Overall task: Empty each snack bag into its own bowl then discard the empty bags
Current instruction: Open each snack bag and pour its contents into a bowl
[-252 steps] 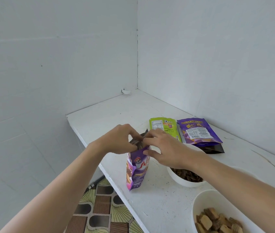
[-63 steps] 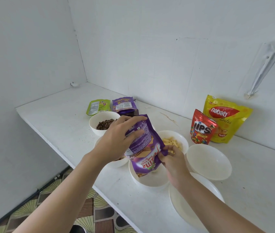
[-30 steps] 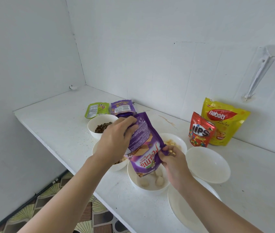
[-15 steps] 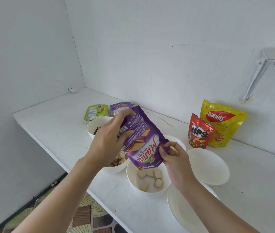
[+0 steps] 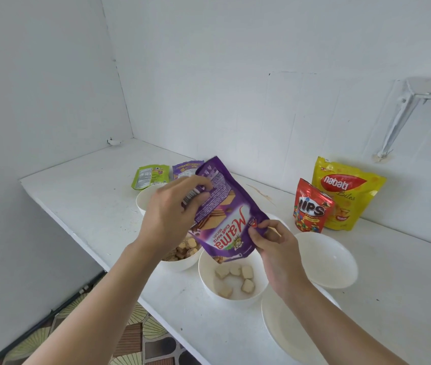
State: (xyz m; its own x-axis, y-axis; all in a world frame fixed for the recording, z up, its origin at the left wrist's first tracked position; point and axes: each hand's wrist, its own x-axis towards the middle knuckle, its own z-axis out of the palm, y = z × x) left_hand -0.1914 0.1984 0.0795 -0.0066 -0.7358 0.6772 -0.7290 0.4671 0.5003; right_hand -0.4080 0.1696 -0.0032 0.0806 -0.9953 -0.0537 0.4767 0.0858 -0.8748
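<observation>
A purple wafer bag hangs upside down, mouth pointing down over a white bowl that holds several pale wafer cubes. My left hand grips the bag's upper end. My right hand pinches the bag's lower right corner near the mouth. Left of that bowl a second bowl with brown and pale wafers is partly hidden by my left arm. A third bowl sits behind my left hand.
Two flat bags, green and purple, lie at the back left. A red candy bag and a yellow bag stand upright at the back right. Two bare white bowls sit to the right. The shelf edge runs diagonally.
The purple bag has been lifted higher and tipped steeper over the bowl. More wafer cubes now lie in the bowl than a second ago.
</observation>
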